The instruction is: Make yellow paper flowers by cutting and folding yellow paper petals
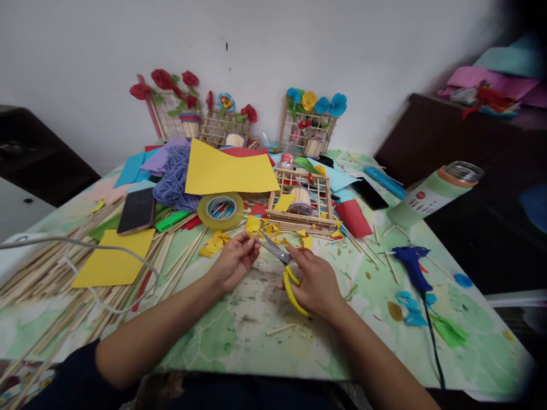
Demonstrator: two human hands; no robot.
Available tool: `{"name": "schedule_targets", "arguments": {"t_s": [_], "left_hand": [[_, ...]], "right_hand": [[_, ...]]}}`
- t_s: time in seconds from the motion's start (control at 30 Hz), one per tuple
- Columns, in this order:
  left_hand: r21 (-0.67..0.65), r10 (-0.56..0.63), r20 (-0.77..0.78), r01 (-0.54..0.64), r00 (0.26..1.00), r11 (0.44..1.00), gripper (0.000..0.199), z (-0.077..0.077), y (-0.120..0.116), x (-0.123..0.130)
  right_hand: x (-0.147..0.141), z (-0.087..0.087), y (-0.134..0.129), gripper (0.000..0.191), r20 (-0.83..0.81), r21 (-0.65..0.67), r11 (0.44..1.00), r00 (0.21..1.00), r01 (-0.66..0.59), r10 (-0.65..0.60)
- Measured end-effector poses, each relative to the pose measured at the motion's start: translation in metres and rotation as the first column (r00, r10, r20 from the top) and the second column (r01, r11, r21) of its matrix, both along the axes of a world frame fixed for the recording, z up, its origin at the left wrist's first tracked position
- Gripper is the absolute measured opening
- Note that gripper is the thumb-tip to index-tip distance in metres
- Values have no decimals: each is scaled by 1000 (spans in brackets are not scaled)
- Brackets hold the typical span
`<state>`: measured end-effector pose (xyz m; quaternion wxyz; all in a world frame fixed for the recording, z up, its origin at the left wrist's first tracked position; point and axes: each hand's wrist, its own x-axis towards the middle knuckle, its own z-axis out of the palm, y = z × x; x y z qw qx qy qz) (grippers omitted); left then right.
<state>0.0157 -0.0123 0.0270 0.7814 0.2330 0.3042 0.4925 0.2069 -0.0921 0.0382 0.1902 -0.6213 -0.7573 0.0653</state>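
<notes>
Yellow-handled scissors (pixel 292 285) are in my right hand (pixel 316 282), their blades parted and pointing up and left. My left hand (pixel 237 259) pinches a small piece of yellow paper (pixel 252 224) between thumb and fingertips, close to the scissor tips. Yellow paper scraps (pixel 215 244) lie just beyond my left hand. Behind them is a roll of clear tape (pixel 220 211), and a large yellow sheet (pixel 226 171) rests above it. A small stick lattice (pixel 320 196) with a round stick pot stands beyond my right hand.
Wooden sticks (pixel 38 267) and a phone (pixel 135 210) lie left, near purple yarn (pixel 175 176). At right are a blue glue gun (pixel 411 267) with its cord, a green bottle (pixel 421 199) and another phone (pixel 368 193). Lattices with paper flowers (pixel 310 122) lean on the wall.
</notes>
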Motion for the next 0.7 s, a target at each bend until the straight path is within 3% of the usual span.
{"name": "schedule_targets", "arguments": {"t_s": [0.3,0.7], "left_hand": [[-57,-83,68,87,994,995,23,-6,-13,8],[-45,-73,59,76,996,996,21,-8,-15,11]], "right_hand": [[-5,-3,0,66,-11,-62,997,999,-52,52],[-6,-3,0,67,-70,-92,992,994,-89,83]]}}
